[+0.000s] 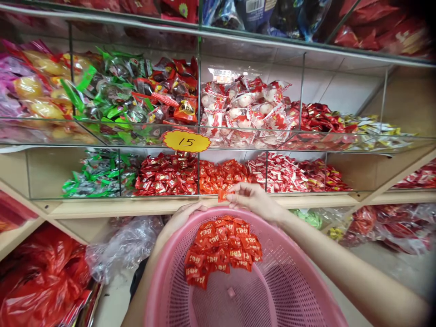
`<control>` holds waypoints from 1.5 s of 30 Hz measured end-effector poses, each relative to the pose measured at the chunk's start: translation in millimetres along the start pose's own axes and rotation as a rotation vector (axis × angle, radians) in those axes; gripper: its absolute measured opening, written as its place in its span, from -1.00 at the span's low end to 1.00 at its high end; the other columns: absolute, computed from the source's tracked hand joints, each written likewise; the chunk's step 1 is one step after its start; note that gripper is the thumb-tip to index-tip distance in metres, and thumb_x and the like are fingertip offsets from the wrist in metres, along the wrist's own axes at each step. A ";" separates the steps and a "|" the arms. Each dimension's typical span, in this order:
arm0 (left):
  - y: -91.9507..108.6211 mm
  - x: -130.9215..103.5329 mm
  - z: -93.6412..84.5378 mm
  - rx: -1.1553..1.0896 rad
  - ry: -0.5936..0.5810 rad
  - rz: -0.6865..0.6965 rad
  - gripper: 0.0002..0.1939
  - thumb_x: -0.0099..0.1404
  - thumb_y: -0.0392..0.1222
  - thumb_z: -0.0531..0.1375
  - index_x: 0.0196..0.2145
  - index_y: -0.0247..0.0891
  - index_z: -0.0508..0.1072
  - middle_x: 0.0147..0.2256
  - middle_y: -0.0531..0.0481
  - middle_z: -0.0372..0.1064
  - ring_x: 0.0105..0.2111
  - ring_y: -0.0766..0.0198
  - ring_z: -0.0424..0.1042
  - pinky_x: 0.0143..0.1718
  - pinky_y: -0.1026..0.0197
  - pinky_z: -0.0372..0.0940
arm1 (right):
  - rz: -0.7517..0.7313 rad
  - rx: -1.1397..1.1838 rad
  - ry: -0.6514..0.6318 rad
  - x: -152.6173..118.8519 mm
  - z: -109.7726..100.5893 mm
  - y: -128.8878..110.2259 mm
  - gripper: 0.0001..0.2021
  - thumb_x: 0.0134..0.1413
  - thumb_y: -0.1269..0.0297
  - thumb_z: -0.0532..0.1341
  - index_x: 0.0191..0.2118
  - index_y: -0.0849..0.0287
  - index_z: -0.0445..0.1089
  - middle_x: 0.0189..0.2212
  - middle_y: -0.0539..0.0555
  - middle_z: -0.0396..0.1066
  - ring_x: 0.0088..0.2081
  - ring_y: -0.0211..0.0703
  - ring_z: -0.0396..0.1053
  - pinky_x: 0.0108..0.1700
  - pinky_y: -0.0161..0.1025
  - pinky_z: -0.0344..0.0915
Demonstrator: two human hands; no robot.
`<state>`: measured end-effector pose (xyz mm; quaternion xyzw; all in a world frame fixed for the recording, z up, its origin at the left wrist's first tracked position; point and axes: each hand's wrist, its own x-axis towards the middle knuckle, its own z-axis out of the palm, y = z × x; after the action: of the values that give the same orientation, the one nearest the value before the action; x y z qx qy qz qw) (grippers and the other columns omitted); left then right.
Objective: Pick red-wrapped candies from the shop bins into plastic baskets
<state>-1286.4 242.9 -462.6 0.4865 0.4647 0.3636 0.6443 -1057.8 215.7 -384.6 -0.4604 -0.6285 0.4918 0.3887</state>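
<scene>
My left hand [186, 217] curls over the far left rim of a pink perforated plastic basket [293, 277], its fingers partly out of sight. Above the far rim, my right hand [252, 199] pinches a small red-orange wrapped candy [224, 195] between thumb and fingers. A heap of the same wrapped candies [223, 247] lies against the far side inside the basket. Just beyond my right hand, a compartment of the lower shelf holds more red-orange candies [223, 175].
Clear dividers split the shelves into bins of wrapped sweets, including green packets [102, 175] and red-white ones [277, 172]. A yellow tag [187, 141] reads 15. The wooden shelf edge [119, 209] runs just beyond the basket. Red bags [44, 277] and clear plastic [124, 245] lie low left.
</scene>
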 end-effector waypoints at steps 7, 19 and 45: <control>-0.3 -1.0 -0.4 -0.114 -0.123 0.026 -0.74 0.04 0.01 0.30 -0.45 -0.26 0.52 -0.49 0.05 0.47 -0.52 0.36 0.36 -0.39 0.30 0.20 | 0.189 0.416 0.015 -0.8 50.5 41.7 -0.61 -0.36 0.12 0.43 -0.41 0.23 0.34 -0.48 -0.02 0.45 -0.36 -0.26 0.47 -0.19 -0.27 0.39; -3.7 -0.8 -1.5 -0.157 -0.142 0.024 -0.82 0.01 -0.18 0.33 -0.50 -0.28 0.41 -0.53 0.10 0.38 -0.54 0.41 0.31 -0.39 0.30 0.17 | 0.199 0.396 0.178 -2.5 64.3 45.2 -0.57 -0.35 -0.06 0.37 -0.56 0.22 0.30 -0.60 -0.07 0.32 -0.46 -0.25 0.47 -0.38 -0.38 0.38; 5.1 -4.4 3.0 -0.105 -0.141 0.077 -0.80 0.11 -0.05 0.25 -0.39 -0.24 0.52 -0.38 0.06 0.47 -0.37 0.30 0.36 -0.22 0.25 0.17 | -0.380 -1.039 0.152 -27.4 53.0 22.0 -0.79 0.16 0.23 0.13 -0.15 0.21 0.38 -0.23 0.15 0.34 -0.18 -0.05 0.22 -0.16 -0.16 0.17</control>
<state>-1285.0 239.3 -456.3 0.4937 0.3795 0.3768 0.6858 -1095.8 177.6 -418.3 -0.5042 -0.8305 0.0037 0.2368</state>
